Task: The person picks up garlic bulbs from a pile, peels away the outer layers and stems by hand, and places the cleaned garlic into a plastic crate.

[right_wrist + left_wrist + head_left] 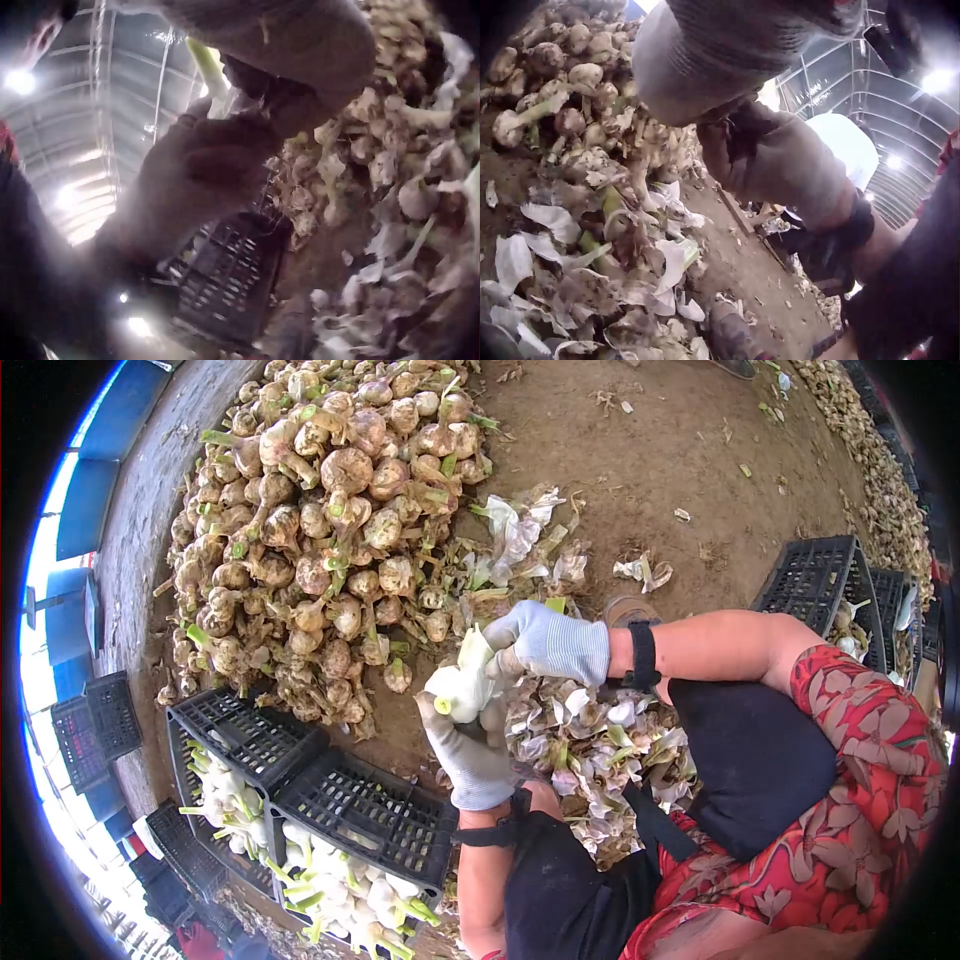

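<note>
A whitish garlic bulb (462,695) with a pale green cut stem end is held between both gloved hands in the head view. My left hand (468,755) grips it from below, thumb and fingers curled round its side. From above, my right hand (548,643) pinches pale skin at its upper end. Both hands wear light knit gloves, with dark bands at the wrists. In the right wrist view, a green stem (206,64) sticks up between the left hand (202,169) and the right hand (300,45). The gloves hide most of the bulb in both wrist views.
A large heap of unpeeled garlic (310,540) lies ahead on the dirt floor. Loose skins (600,755) are strewn below the hands. Black crates (365,815) of cleaned white garlic (345,885) stand by the left arm. Another crate (810,585) stands beyond the right arm.
</note>
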The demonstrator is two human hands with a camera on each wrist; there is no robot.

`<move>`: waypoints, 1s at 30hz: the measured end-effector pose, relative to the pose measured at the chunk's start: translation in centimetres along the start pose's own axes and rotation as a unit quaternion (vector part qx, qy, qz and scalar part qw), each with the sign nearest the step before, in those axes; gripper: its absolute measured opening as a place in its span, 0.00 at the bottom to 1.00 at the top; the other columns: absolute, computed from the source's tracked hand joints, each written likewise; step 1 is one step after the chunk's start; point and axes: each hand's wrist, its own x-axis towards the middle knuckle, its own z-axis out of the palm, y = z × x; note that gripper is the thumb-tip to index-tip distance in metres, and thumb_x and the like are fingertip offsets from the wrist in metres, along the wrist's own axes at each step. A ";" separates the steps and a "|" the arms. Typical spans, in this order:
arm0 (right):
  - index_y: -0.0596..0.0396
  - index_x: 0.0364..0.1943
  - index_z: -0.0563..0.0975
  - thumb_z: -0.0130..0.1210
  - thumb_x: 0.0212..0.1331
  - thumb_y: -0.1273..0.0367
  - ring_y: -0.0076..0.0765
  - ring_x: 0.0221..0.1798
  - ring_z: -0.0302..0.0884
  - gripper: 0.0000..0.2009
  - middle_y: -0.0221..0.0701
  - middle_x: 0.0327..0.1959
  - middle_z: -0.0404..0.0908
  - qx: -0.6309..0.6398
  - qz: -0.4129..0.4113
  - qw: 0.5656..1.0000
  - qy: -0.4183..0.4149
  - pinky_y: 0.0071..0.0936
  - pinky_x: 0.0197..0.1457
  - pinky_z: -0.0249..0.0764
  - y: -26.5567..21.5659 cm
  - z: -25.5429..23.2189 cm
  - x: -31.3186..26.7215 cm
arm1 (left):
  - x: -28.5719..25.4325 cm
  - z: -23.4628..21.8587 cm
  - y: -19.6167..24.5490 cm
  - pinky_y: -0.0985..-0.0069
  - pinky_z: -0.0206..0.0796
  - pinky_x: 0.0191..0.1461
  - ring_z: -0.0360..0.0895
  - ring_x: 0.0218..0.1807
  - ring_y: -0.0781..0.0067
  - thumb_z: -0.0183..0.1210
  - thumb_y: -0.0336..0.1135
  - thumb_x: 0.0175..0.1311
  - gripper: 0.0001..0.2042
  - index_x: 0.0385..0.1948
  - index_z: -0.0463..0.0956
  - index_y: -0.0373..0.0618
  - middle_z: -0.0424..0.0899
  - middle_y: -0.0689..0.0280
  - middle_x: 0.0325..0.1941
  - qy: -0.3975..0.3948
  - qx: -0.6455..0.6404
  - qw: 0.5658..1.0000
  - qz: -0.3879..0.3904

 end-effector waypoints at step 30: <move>0.60 0.37 0.81 0.57 0.51 0.73 0.24 0.36 0.78 0.09 0.29 0.31 0.83 0.084 0.068 0.994 0.000 0.25 0.42 0.75 -0.5 -0.1 0.9 | -0.5 -1.5 -0.2 0.81 0.57 0.23 0.66 0.22 0.77 0.53 0.63 0.63 0.26 0.46 0.71 0.47 0.75 0.70 0.30 -0.098 -0.027 0.995 -0.023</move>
